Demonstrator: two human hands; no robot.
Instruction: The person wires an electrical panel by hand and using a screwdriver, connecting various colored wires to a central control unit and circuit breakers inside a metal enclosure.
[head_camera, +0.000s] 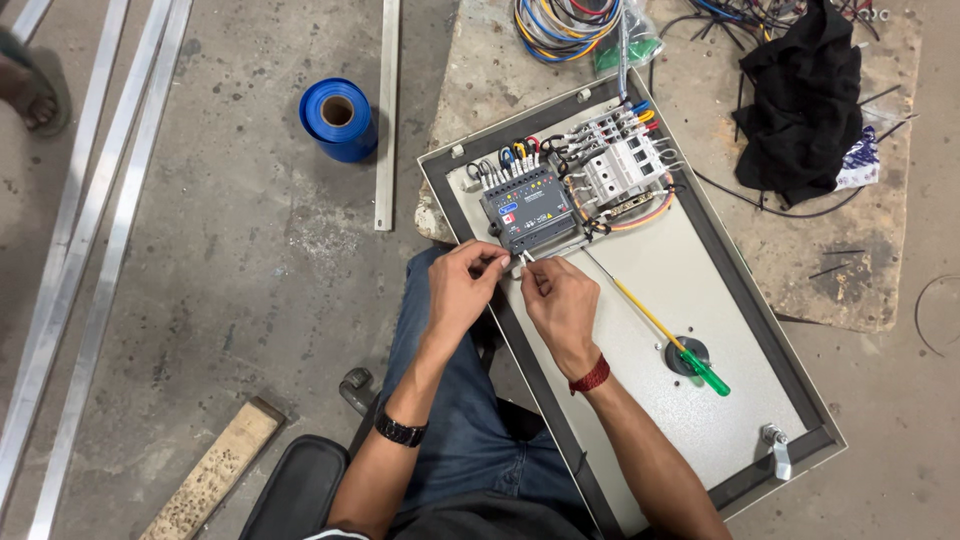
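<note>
A bare grey concrete floor (230, 260) fills the view, stained and dusty. Long aluminium strips (85, 250) lie along its left side, and one more strip (386, 120) lies beside a roll of blue film (338, 120). A worn stone slab (800, 250) serves as the worktop at upper right; a black cloth (800, 100) is heaped on it, with loose black wires around it, and a coil of coloured cables (565, 25) sits at its top edge. A short wooden block (215, 470) lies on the floor at lower left.

A grey metal panel (700, 330) with a dark rim lies slanted across the slab and the person's knee in blue jeans (460, 440).

Both forearms reach up from the bottom of the view and meet at the panel's near left edge. The left hand (462, 285), with a black watch (400, 431) on its wrist, is curled with its fingers pinched narrow on thin white wire ends (522, 259). The right hand (562, 300), with a red band (590, 377) at the wrist, is bent knuckles up, its fingers closed on the same wire ends from the other side. The two hands almost touch.

The wire ends are short and pale, and come out just below a dark grey control module (528, 208) mounted at the top of the panel. White breakers (622, 165) with coloured leads sit right of the module. A screwdriver (665, 335) with a yellow shaft and green handle lies on the panel, right of the right hand.
</note>
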